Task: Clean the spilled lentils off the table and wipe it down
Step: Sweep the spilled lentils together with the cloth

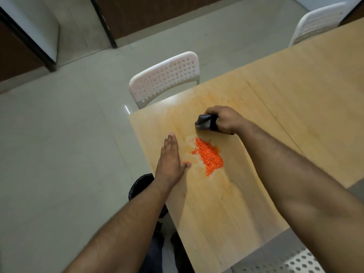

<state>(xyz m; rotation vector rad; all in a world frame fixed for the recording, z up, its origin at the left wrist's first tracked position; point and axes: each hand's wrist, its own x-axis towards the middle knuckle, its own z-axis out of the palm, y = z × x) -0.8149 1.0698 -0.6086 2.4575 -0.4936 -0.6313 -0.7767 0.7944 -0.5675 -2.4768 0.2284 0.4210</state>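
A pile of orange lentils (209,156) lies on the light wooden table (275,107), near its left edge. My left hand (170,160) rests flat and open on the table just left of the pile, fingers together and pointing away, thumb towards the lentils. My right hand (224,119) is closed around a bunched grey cloth (204,122), pressed to the table just beyond the pile. Orange smears stain the wood around the pile.
A black-lined bin (140,186) stands on the floor under the table's left edge, partly hidden by my left arm. A white perforated chair (163,78) stands at the table's far end, another chair (317,22) at top right, a third seat (295,263) at bottom right.
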